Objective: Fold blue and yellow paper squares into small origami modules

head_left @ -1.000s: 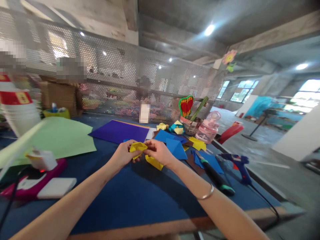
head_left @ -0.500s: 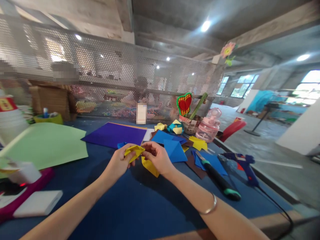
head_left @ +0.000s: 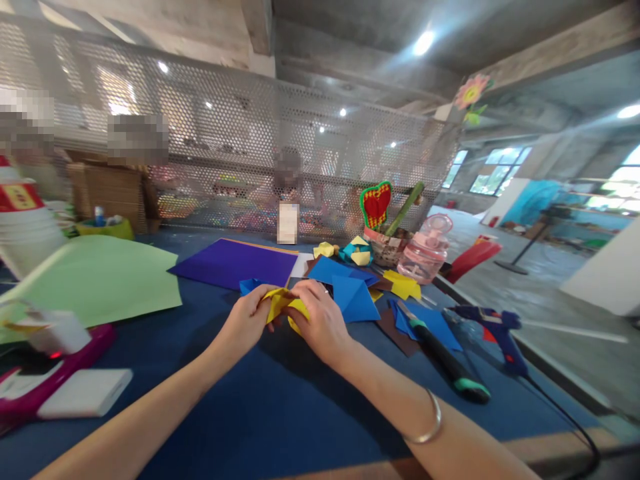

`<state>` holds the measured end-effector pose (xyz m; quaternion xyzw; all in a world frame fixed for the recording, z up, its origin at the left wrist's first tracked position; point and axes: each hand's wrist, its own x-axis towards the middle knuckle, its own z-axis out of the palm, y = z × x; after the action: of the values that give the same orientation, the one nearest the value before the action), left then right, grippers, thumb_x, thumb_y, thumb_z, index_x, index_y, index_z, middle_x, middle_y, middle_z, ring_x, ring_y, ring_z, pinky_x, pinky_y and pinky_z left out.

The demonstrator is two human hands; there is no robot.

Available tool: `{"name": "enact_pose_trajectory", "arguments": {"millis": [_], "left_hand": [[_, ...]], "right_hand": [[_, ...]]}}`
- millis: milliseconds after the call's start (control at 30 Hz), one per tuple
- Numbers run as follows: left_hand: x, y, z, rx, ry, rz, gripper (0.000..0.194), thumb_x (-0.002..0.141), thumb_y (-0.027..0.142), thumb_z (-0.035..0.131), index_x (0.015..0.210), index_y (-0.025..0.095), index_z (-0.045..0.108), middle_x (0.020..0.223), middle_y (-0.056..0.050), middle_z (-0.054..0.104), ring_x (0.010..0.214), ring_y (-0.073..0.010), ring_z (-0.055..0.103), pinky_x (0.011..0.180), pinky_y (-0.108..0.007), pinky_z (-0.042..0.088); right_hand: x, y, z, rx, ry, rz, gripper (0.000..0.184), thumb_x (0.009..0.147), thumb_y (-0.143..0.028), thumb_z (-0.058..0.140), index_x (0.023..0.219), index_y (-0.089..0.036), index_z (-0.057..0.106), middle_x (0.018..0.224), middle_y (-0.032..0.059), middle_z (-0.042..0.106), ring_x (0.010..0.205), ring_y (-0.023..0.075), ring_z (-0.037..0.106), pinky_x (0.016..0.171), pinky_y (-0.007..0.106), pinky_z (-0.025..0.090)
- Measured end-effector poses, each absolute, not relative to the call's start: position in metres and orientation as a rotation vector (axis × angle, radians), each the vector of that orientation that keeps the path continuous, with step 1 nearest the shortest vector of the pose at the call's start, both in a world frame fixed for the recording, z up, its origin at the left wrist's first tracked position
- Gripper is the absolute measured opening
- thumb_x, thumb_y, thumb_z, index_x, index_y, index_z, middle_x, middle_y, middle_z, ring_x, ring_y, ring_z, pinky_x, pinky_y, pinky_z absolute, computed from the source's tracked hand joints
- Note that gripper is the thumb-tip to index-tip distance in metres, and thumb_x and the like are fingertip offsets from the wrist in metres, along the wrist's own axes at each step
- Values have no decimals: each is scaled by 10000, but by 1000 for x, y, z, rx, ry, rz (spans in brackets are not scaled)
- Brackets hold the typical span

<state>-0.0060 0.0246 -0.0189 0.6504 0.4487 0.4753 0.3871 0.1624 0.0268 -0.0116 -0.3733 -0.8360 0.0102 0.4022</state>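
Both hands meet over the middle of the table. My left hand (head_left: 246, 321) is closed on a folded yellow paper piece (head_left: 276, 304), thumb and fingers pinching its left side. My right hand (head_left: 324, 325) has its fingers bent round more folded yellow paper (head_left: 300, 308) at the right, touching the left hand's piece. Whether these are one piece or two is partly hidden by the fingers. Just behind the left hand lies a small blue folded paper (head_left: 249, 287). Blue paper sheets (head_left: 355, 299) lie close beyond the right hand.
A purple sheet (head_left: 240, 262) and a pale green sheet (head_left: 120, 280) lie at left. To the right are a black-and-green cutter (head_left: 450, 363), a glue gun (head_left: 500, 330) and a pink bottle (head_left: 425, 250). A power strip (head_left: 95, 343) and white box (head_left: 87, 393) stand front left.
My right hand has closed in on the yellow paper, its fingers now more wrapped. The yellow piece that showed below it is now mostly covered. The view has shifted slightly.
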Motion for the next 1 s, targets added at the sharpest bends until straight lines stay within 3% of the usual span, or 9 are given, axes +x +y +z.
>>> {"name": "enact_pose_trajectory", "arguments": {"millis": [100,267,367,600,867,1000], "left_hand": [[-6,25,-20,1634,1109,1240,292,835,267,432,1051,139,581,664,1,623,560,-141,588,517,-251,488],[-4,26,-20,1523,1041,1241,259,780,245,485,993,144,593,725,-9,653,575,-147,630,556,-271,528],[-3,26,-18,1444,1021,1226,245,766,253,492,956,145,602,700,-7,660,565,-156,646,561,-281,539],[-4,26,-17,1398,1008,1222,238,752,239,504,944,141,605,721,-15,684,571,-164,664,597,-312,560],[-4,24,-13,1373,979,1192,218,736,252,552,911,149,632,762,-23,698,640,-168,678,658,-328,565],[-6,22,-8,1386,1003,1148,239,671,280,622,865,145,656,748,-18,708,667,-185,685,684,-339,562]], "right_hand": [[160,26,-13,-942,-2103,29,150,884,-189,564,1035,-189,557,1059,78,576,1015,222,530,887,355,465],[159,25,-12,-911,-2089,30,5,887,-186,568,882,-187,570,975,62,585,938,204,535,838,336,470],[161,26,-10,-892,-2112,0,28,876,-179,587,852,-193,582,969,49,586,930,193,531,835,319,464],[163,28,-8,-833,-2174,-47,182,880,-183,574,1058,-213,597,1051,66,580,997,210,523,884,333,454],[163,29,-7,-833,-2167,-55,90,879,-144,547,873,-194,622,1008,68,594,945,205,523,839,339,461],[164,28,-7,-810,-2195,-79,106,870,-121,544,874,-187,628,1009,70,594,955,210,518,848,337,455]]}}
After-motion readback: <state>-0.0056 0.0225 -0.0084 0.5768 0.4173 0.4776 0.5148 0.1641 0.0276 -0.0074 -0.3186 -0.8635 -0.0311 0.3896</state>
